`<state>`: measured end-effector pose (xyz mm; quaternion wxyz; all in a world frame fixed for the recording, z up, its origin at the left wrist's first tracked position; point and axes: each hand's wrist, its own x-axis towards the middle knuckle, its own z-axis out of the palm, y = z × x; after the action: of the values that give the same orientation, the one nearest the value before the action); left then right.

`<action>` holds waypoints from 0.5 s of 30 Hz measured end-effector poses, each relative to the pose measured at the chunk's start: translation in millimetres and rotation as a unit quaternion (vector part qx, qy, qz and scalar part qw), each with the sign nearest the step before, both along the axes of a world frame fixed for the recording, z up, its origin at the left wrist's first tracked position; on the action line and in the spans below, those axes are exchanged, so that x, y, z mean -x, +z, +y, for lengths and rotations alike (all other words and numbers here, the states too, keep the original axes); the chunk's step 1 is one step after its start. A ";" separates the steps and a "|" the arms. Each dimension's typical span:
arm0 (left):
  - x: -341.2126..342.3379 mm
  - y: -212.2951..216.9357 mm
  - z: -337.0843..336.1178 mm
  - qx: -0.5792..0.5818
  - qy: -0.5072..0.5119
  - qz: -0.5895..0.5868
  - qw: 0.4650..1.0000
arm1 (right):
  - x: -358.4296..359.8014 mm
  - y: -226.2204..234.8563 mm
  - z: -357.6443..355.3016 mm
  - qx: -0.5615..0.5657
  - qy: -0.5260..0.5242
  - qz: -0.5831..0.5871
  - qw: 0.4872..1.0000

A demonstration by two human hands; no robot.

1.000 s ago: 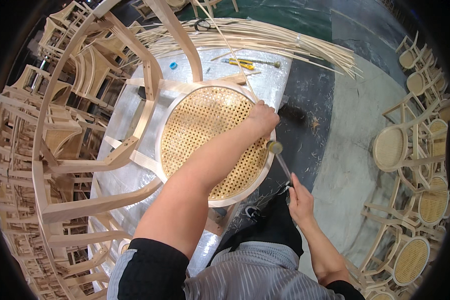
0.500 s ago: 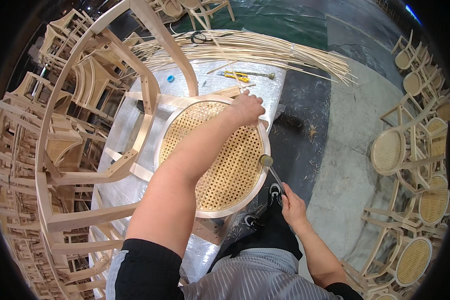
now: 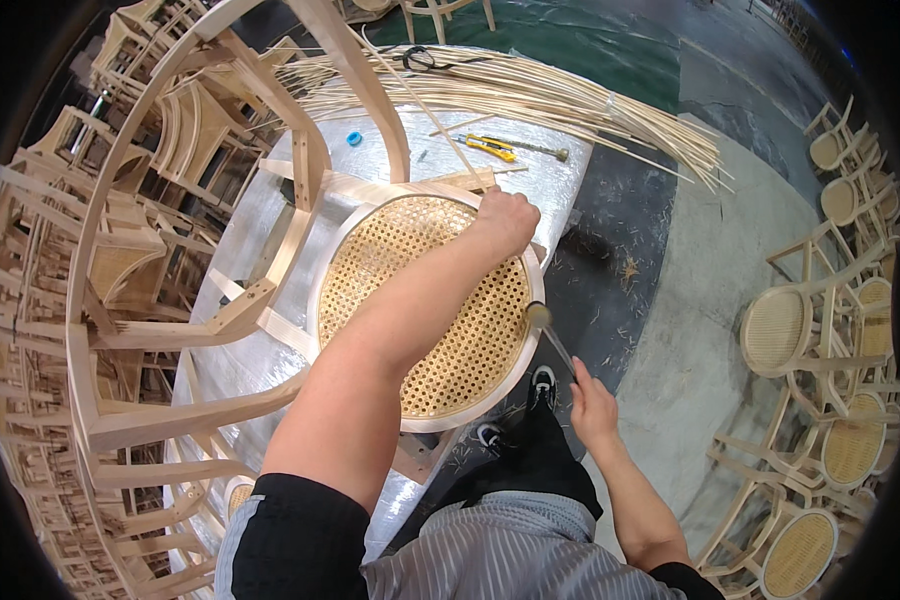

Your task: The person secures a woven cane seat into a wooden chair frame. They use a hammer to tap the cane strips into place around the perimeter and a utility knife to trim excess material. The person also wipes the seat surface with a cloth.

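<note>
The person's left hand (image 3: 507, 218) is pressing, fist closed, on the far rim of the cane chair seat (image 3: 425, 310) lying w/ its wooden frame on the silver-covered table (image 3: 260, 360), while the right hand (image 3: 592, 405) is gripping a small hammer (image 3: 548, 330) w/ its head just beside the seat's right rim.

No packages, labels, signs or screens appear in this view. Nothing here bears a printed surface that can be made out.
</note>
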<state>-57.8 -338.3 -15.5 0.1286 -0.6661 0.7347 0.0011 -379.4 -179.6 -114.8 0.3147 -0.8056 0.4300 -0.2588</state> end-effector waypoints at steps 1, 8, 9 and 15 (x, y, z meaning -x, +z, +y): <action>2.6 1.2 1.7 0.003 0.001 0.001 1.000 | 1.9 -0.2 -3.9 -0.015 -0.006 0.028 0.999; 4.6 4.3 6.1 -0.020 0.024 -0.015 0.999 | -10.3 3.9 -15.7 0.046 0.006 -0.085 0.995; 5.7 6.3 3.8 -0.019 0.026 -0.017 0.999 | -8.2 0.9 -21.2 0.022 0.022 -0.016 0.999; 0.5 8.9 8.0 -0.044 0.032 -0.014 0.998 | -24.8 9.0 -25.5 0.050 0.020 -0.085 0.995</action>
<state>-58.3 -330.3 -6.6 0.1681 -0.6830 0.7102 0.0286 -354.7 -205.1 -105.8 0.3150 -0.8034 0.3724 -0.3415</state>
